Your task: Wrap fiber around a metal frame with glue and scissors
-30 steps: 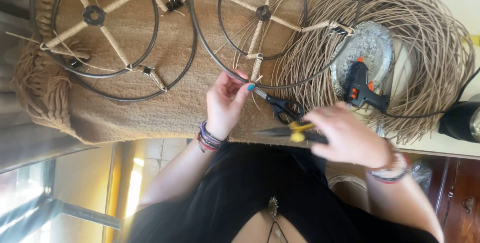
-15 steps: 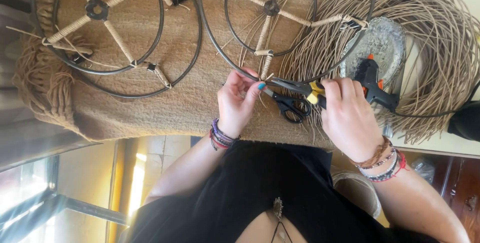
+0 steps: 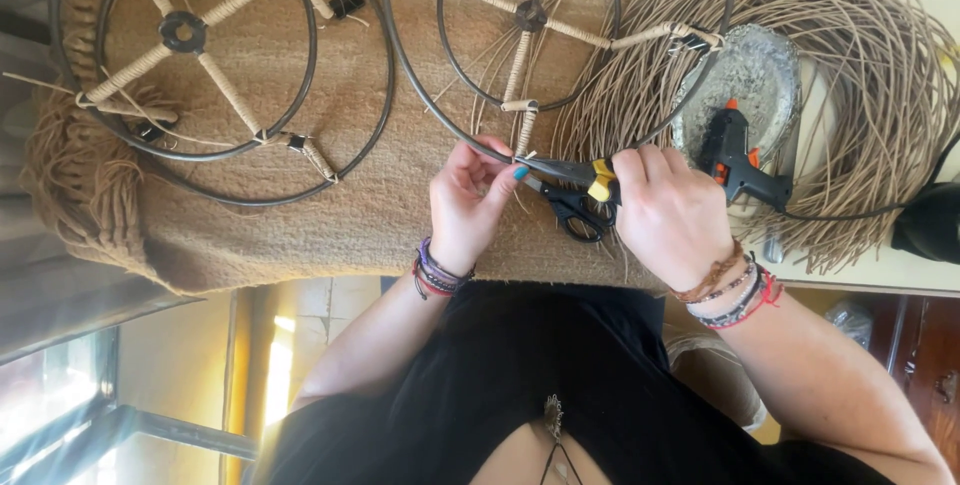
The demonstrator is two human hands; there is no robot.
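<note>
Metal ring (image 3: 560,55) on brown mat (image 3: 330,215), your left hand (image 3: 470,200) pinching its wrapped spoke end, your right hand (image 3: 665,210) clamped on yellow-handled scissors (image 3: 585,177), black glue gun (image 3: 740,160) just beside.

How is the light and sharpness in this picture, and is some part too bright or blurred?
Head view: even daylight, soft shadows; the hands, left hand and right hand, the scissors and the wire ring are sharp. The floor at lower left is overexposed by sun. The lower left corner looks hazy with glare. Edges bend slightly from the wide lens.
</note>
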